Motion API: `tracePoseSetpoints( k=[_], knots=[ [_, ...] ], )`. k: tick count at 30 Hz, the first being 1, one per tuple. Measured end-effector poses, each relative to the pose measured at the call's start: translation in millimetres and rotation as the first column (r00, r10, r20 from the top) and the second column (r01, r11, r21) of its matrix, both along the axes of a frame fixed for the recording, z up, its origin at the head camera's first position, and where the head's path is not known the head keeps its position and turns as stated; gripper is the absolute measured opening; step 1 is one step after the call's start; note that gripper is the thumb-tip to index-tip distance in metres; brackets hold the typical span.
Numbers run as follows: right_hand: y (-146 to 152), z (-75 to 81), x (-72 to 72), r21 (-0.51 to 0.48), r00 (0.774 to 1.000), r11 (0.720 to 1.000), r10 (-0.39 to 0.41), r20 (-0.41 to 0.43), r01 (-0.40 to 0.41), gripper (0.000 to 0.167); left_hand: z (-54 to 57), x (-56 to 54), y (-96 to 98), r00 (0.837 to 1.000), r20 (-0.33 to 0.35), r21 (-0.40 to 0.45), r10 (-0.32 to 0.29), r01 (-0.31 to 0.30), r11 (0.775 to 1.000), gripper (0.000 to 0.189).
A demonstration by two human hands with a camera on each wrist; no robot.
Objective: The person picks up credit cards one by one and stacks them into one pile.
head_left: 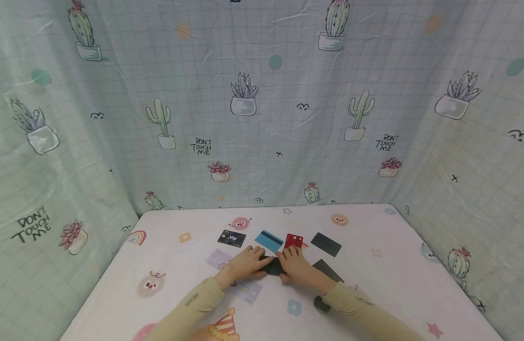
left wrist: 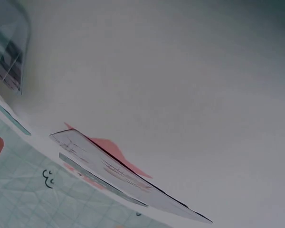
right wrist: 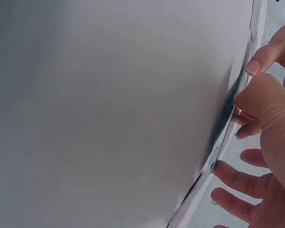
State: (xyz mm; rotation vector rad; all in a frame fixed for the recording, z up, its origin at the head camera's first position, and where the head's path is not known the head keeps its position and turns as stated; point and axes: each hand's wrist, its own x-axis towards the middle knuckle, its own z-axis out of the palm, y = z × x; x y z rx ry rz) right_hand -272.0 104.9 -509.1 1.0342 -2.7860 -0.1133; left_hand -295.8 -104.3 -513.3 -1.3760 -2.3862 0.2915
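Observation:
In the head view my left hand (head_left: 246, 263) and right hand (head_left: 293, 266) meet over the middle of the table. Between them lies a flat black card-like piece (head_left: 271, 266), partly covered by my fingers. My left thumb and fingers hold its left end, my right thumb and fingers its right end. A red card (head_left: 294, 240) lies just beyond my right fingertips, and a blue card with a dark stripe (head_left: 269, 241) is beyond the black piece. The right wrist view shows my right hand (right wrist: 270, 137) beside the left thumb (right wrist: 254, 65).
A black VIP card (head_left: 232, 238) and a lilac card (head_left: 218, 259) lie left; a pale card (head_left: 248, 291) is below the left hand. Two dark grey cards (head_left: 326, 244) lie right. A small dark rounded object (head_left: 322, 304) sits by the right sleeve. A patterned curtain (head_left: 266, 128) encloses the table.

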Motion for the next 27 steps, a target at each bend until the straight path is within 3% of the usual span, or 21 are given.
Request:
tracePoseSetpoints(
  k=[6,17,27],
  knots=[
    [1.7,0.5,-0.2,0.010,0.999,1.000,0.007,-0.032,-0.007,0.057,0.0,1.3,-1.3,1.000,-0.012,0.018,-0.022,0.023,1.000,0.047],
    [3.7,14.6,4.9,0.040,0.999,0.999,0.022,-0.029,-0.021,0.063,3.8,7.0,0.9,0.998,0.034,-0.029,0.053,-0.052,0.998,0.049],
    [8.7,16.3,5.9,0.054,0.997,0.997,0.059,-0.049,-0.057,0.070,6.1,13.9,2.8,0.998,-0.013,-0.030,0.069,-0.069,0.997,0.049]
  ],
)
